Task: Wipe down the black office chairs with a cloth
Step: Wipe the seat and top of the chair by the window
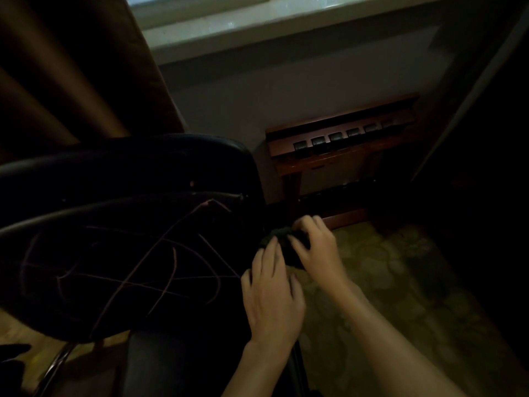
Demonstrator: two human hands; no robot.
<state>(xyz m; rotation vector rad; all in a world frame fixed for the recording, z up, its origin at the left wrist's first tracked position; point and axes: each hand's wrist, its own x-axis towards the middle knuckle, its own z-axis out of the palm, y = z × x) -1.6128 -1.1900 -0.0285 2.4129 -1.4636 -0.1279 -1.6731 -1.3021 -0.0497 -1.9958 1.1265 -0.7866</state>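
A black office chair (123, 253) fills the left of the dim head view, its dark surface marked with thin pinkish scratch lines. A dark cloth (282, 239) sits bunched at the chair's right edge. My right hand (316, 245) grips the cloth with curled fingers from the right. My left hand (272, 293) lies just below it, its fingertips on the cloth's lower edge. How the left fingers hold the cloth is hard to tell in the low light.
A low red-brown wooden stand (343, 150) with a row of dark small items sits against the wall behind the hands. A brown curtain (71, 67) hangs at upper left under a pale windowsill (257, 21). Patterned carpet (386, 282) covers the floor at right.
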